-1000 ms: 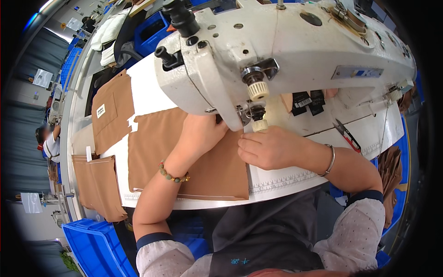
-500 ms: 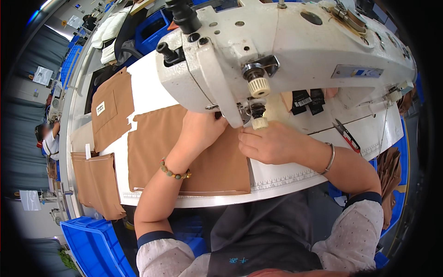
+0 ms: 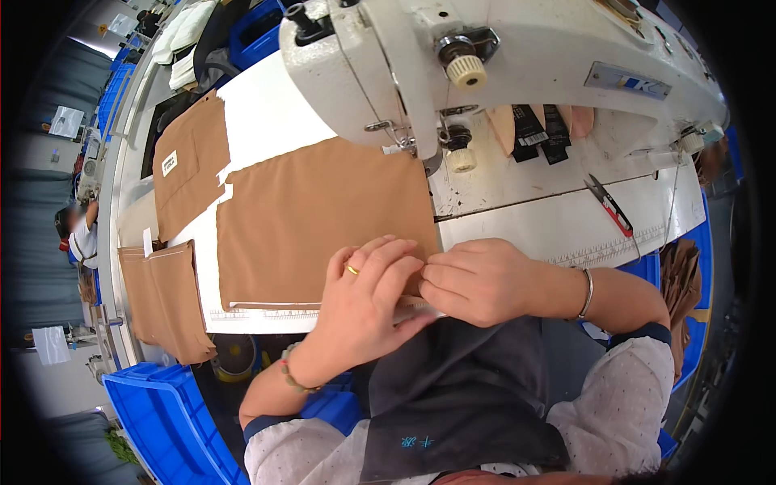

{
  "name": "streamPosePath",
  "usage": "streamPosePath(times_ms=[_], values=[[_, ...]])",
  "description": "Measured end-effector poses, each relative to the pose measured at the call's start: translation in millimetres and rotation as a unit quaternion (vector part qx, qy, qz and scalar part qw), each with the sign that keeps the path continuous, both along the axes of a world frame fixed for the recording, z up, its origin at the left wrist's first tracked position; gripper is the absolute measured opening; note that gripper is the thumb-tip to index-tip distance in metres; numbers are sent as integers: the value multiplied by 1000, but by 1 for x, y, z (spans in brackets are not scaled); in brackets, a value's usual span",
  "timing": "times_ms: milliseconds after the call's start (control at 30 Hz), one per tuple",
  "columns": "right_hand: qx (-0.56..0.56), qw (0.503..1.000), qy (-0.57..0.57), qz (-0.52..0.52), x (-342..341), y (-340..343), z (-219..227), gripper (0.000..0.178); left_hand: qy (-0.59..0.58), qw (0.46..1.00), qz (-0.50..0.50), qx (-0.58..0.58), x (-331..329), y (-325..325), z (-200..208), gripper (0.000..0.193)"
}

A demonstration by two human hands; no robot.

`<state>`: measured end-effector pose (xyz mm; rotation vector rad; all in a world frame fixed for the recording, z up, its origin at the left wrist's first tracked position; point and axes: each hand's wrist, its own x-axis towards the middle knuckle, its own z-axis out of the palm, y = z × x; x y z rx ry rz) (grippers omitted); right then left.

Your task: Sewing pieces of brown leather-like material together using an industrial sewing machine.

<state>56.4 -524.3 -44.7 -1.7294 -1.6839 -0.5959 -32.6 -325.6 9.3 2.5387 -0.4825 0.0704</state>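
Note:
A brown fabric panel (image 3: pixel 315 214) lies on the white sewing table, its far right corner at the needle area of a white sewing machine (image 3: pixel 525 69). At the panel's near right corner, my left hand (image 3: pixel 360 303) has its fingers curled over the cloth and its thumb below the near edge. Against its fingertips is my right hand (image 3: pixel 485 283), closed in a pinch on the panel's right edge. The fingers hide the bit of cloth between them. A pale strip runs along the panel's near hem.
Red-handled thread snips (image 3: pixel 610 208) and black labels (image 3: pixel 543 133) lie at the right. On the left are another brown piece with a white label (image 3: pixel 190 166) and a folded brown piece (image 3: pixel 166 303). A blue crate (image 3: pixel 166 416) stands below the table's left end.
Both my hands have come from beside the needle down to the panel's near right corner. The panel's far edge, previously hidden, now shows, and the view has shifted slightly.

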Motion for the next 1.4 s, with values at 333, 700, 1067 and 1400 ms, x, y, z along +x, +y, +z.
streamPosePath(times_ms=[333,700,1067,1400], values=[[39,998,6,-44,-19,-12,17,19,-342,928,-21,149,-19,3,-19,17],[-7,999,-27,-41,-28,-25,20,28,-351,913,-62,200,-19,3,-15,12],[-35,997,-44,-53,-25,-24,16,27,-347,918,-65,180,-15,4,-14,13],[-56,986,-154,-23,-24,-26,7,16,-250,958,-121,71,-15,0,-26,15]])
